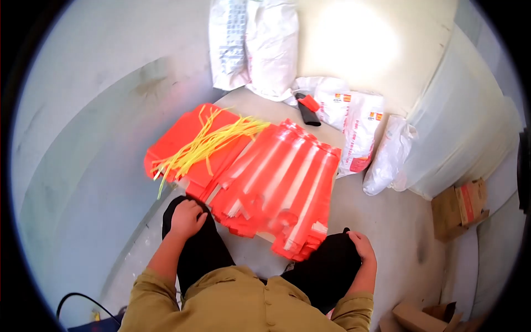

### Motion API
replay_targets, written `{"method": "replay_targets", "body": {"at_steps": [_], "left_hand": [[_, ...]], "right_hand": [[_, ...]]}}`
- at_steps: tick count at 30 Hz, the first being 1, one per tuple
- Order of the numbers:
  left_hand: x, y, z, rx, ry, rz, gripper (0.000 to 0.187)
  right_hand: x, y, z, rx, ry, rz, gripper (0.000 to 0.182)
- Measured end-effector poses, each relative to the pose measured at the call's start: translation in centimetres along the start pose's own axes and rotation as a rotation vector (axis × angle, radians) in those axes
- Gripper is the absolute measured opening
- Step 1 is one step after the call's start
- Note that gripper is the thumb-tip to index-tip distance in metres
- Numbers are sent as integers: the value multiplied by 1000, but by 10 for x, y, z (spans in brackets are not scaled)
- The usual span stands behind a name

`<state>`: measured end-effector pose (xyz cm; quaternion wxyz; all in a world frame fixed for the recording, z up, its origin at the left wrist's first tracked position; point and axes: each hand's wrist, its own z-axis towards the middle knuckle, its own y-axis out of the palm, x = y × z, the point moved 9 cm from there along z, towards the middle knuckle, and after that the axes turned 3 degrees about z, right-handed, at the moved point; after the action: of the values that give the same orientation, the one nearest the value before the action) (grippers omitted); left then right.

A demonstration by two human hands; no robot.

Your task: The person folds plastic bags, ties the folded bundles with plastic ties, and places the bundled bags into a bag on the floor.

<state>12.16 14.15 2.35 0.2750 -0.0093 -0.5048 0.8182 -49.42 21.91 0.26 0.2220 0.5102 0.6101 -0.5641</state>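
The person sat with both hands empty; the left hand (187,217) lay loosely curled on one knee, the right hand (362,245) cupped the other; between the knees, within reach, lay the stacked orange bags (279,191) (yellow ties (213,141) heaped far left, on a second orange pile).

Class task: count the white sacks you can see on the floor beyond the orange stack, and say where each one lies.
5: two upright sacks at the top, two printed sacks behind the orange stack, one plain sack furthest right. Others may be hidden.
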Motion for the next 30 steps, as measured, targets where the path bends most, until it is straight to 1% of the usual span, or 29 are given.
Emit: {"method": "replay_targets", "body": {"at_steps": [2, 3, 6, 9, 12, 15, 17, 20, 22, 25, 28, 30], "left_hand": [[-3, 2, 2, -35, -13, 2, 20], [-4, 3, 4, -50, -18, 2, 21], [-8, 8, 3, -41, -36, -34, 21], [-6, 7, 6, -40, -47, -45, 22], [-11, 8, 6, -58, -64, -55, 23], [-10, 7, 8, -54, -71, -64, 22], [-8, 7, 10, -59, -75, -68, 21], [-5, 7, 15, -62, -91, -33, 21], [-2, 7, 21, -76, -90, -11, 21], [-4, 8, 26, -75, -95, -5, 23], [-6, 7, 32, -69, -79, 6, 22], [-11, 10, 32, -80, -110, 18, 22]], "right_hand": [[-2, -2, -2, 4, -4, -69, 37], [-17, 1, -12, 1, 14, -127, 36], [-15, -12, -22, 77, -102, -65, 32], [-36, -16, -49, 122, -177, -123, 29], [-21, -21, -45, 145, -188, -173, 27], [0, -7, -19, 99, -194, -309, 33], [12, 2, -5, 232, -146, -540, 35], [-3, 8, 10, 279, -66, -572, 37], [-4, 12, 11, 286, -52, -580, 37], [7, 12, 13, 334, -142, -511, 33], [11, 11, 12, 350, -88, -507, 32], [9, 11, 7, 361, -82, -510, 33]]}}
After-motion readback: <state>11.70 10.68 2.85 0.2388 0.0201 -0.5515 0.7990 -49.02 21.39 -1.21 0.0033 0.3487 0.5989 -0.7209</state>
